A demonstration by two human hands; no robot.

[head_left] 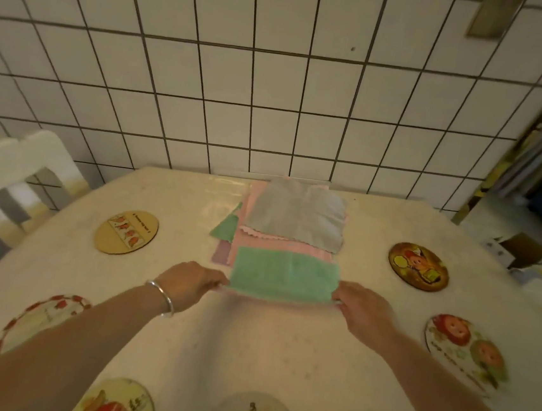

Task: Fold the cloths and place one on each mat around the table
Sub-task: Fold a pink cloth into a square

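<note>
A green cloth (pixel 284 274), folded into a wide strip, lies at the near end of a pile of cloths (pixel 290 233) in the middle of the table. My left hand (pixel 189 285) pinches its near left corner and my right hand (pixel 364 308) pinches its near right corner. The pile holds a grey cloth (pixel 298 216) on top, pink ones (pixel 279 244) under it, plus a green corner and a purple corner poking out at the left. Round picture mats ring the table: one far left (pixel 126 232), one far right (pixel 417 266), one right (pixel 465 353), one left (pixel 40 320), and three along the near edge.
The pale table (pixel 249 352) stands against a white tiled wall (pixel 241 86). A white chair (pixel 17 174) sits at the far left corner. Boxes and clutter (pixel 523 253) stand beyond the right edge of the table.
</note>
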